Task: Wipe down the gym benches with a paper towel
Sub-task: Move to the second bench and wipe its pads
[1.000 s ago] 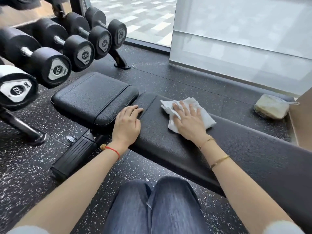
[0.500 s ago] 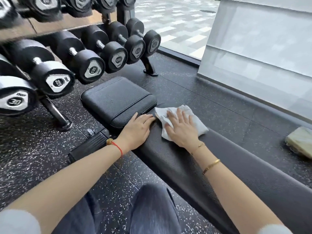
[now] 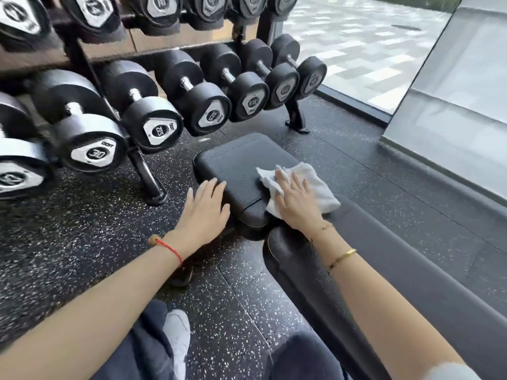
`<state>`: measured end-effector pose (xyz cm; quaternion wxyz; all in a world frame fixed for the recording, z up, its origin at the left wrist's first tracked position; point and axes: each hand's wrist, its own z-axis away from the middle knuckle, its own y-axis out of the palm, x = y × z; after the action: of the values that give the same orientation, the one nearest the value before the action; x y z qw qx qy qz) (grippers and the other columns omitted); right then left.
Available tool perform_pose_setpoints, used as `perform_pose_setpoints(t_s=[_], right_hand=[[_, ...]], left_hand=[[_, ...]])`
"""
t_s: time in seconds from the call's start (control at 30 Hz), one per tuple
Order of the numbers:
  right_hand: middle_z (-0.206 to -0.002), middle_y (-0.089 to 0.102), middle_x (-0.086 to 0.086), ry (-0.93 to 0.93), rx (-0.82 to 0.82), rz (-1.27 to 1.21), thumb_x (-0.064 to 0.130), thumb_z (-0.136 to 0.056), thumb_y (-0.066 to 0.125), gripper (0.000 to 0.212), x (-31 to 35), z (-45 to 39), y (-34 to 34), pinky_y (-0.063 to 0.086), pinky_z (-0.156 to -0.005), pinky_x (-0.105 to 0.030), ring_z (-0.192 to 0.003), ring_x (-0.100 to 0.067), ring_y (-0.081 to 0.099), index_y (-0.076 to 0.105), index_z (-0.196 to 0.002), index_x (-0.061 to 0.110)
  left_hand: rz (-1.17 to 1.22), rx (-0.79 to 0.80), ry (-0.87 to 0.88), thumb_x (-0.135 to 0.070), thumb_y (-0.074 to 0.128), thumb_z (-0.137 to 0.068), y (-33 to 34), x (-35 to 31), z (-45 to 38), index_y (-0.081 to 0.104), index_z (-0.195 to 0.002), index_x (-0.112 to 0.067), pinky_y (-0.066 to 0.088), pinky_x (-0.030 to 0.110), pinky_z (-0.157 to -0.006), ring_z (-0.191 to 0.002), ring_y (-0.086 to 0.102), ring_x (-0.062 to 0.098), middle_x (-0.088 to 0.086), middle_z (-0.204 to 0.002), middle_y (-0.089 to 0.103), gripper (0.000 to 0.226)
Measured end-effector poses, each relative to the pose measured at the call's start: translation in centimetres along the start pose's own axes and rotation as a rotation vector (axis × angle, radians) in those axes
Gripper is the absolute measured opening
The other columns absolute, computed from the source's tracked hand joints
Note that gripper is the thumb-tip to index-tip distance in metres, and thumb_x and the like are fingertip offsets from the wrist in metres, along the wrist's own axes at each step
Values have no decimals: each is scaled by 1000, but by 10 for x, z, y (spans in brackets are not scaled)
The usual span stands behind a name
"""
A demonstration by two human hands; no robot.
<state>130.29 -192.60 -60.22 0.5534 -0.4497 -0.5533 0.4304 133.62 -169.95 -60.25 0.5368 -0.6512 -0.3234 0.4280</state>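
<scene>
A black padded gym bench runs from the lower right to the middle of the head view. Its long back pad (image 3: 384, 272) lies near me and its square seat pad (image 3: 233, 165) lies beyond. A crumpled white paper towel (image 3: 318, 187) lies across the gap between the two pads. My right hand (image 3: 295, 200) presses flat on the towel with fingers spread. My left hand (image 3: 204, 208) rests flat on the near left edge of the seat pad, holding nothing.
A rack of black dumbbells (image 3: 153, 116) stands close at the left and back, its foot (image 3: 153, 193) on the speckled rubber floor (image 3: 68, 229). A glass wall (image 3: 452, 105) runs along the right. My knees and a white shoe (image 3: 178, 335) are below.
My right hand has slid the towel left from the back pad onto the seat pad. My left hand has shifted left along the seat pad's edge. The view has turned left toward the rack.
</scene>
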Motion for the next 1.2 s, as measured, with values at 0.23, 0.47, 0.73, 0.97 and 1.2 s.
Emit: perform_pose_setpoints(t_s=[0.23, 0.47, 0.73, 0.97, 1.2], right_hand=[[-164, 6, 9, -282, 23, -3, 29, -106, 29, 54, -12, 21, 10, -7, -123, -36, -152, -19, -7, 13, -157, 25], [-163, -9, 14, 103, 47, 186, 45, -103, 14, 53, -40, -31, -4, -1, -120, -57, -151, -30, -10, -4, -153, 43], [-160, 24, -15, -181, -106, 10, 13, -101, 44, 50, 7, 10, 0, 20, -119, -53, -145, -41, 25, 33, -149, 13], [-161, 0, 26, -192, 41, 177, 61, -99, 25, 61, -24, 18, -10, -11, -120, -55, -152, -17, -11, 3, -154, 46], [-164, -10, 14, -99, 59, 161, 62, -96, 17, 59, -8, 31, 3, 0, -117, -64, -149, -38, -16, -9, -149, 54]], left_hand=[[0, -4, -10, -36, 33, -102, 4, 15, -53, 18, -154, -16, 7, 52, -122, -150, 10, 23, 6, -162, 15, 58], [-17, 38, 2, -40, 33, -101, 11, 26, -62, 21, -153, -17, 9, 54, -121, -150, 12, 26, 7, -162, 16, 58], [-8, 36, 0, -38, 34, -102, 7, 24, -61, 23, -153, -16, 11, 54, -121, -150, 12, 25, 8, -161, 18, 57], [21, 77, 12, -38, 32, -102, 6, 31, -58, 16, -155, -20, 7, 54, -122, -151, 7, 23, 4, -164, 11, 59], [-4, 96, 43, -38, 32, -102, 5, 37, -54, 13, -156, -23, 8, 54, -121, -151, 7, 22, 1, -164, 8, 59]])
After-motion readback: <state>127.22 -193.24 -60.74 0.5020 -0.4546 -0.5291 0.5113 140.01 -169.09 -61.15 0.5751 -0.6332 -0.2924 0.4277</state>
